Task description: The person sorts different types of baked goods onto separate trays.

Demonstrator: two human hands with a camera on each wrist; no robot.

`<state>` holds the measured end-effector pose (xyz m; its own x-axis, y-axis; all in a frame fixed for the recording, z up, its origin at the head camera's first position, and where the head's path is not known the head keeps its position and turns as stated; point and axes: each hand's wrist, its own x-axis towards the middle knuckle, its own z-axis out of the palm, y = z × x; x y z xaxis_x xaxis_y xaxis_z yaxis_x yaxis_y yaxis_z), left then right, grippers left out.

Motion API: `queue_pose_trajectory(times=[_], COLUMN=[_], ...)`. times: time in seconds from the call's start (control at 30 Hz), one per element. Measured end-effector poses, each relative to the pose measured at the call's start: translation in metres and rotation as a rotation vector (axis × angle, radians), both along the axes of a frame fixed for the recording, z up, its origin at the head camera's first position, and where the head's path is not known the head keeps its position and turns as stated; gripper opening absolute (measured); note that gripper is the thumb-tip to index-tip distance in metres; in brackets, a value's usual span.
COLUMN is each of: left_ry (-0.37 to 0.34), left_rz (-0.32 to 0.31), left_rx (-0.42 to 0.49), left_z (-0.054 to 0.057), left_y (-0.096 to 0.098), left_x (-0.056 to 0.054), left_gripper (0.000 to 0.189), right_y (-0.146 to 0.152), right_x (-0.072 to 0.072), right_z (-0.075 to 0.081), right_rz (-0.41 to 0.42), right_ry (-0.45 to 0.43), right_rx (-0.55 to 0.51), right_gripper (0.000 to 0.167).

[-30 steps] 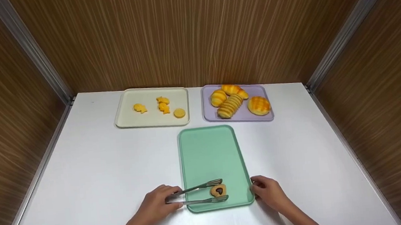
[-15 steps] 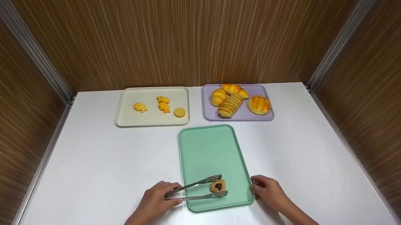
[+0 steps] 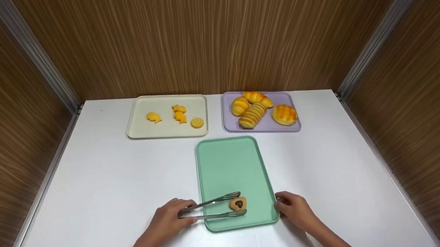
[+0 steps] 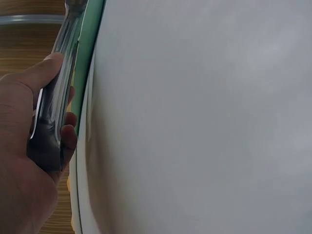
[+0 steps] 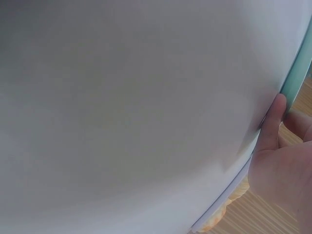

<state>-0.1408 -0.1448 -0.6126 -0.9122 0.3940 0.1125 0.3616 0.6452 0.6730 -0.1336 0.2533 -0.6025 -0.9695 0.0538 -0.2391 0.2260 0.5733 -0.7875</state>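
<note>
My left hand (image 3: 170, 221) grips metal tongs (image 3: 220, 215) between thumb and fingers, as the left wrist view (image 4: 24, 141) also shows. The tongs reach over the near end of a green tray (image 3: 231, 166), arms spread apart. Between their tips lies a brown cookie (image 3: 238, 204) with a dark heart-shaped centre. It sits against the lower tip, with a small gap at the upper one. My right hand (image 3: 295, 211) pinches the tray's right edge near its front corner. In the right wrist view its thumb (image 5: 274, 119) presses against the green rim.
At the back left, a cream tray (image 3: 136, 126) bears several small yellow fish-shaped pieces (image 3: 153, 117) and a round biscuit (image 3: 197, 122). Beside it, a purple tray (image 3: 268, 126) carries several bread rolls (image 3: 253, 115). Wood-grain walls (image 3: 212, 36) enclose the white table (image 3: 101, 181).
The tongs and the cookie have shifted slightly away from me along the tray, then a touch left with my left hand. My right hand stays at the tray edge.
</note>
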Motion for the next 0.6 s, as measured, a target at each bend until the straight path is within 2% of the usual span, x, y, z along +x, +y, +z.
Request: queue_pose_trajectory(times=[0.3, 0.6], left_ry=[0.038, 0.008], left_rz=[-0.003, 0.046], left_rx=[0.038, 0.048], left_z=[0.0003, 0.0058], left_y=[0.0006, -0.0011], left_x=[-0.0015, -0.0071], left_gripper=[0.027, 0.027], right_y=[-0.0001, -0.0001], right_x=[-0.0005, 0.0003], right_z=[-0.0012, -0.0019], right_rz=[-0.01, 0.009], right_ry=[0.013, 0.034], right_rx=[0.006, -0.001], right_gripper=[0.03, 0.028])
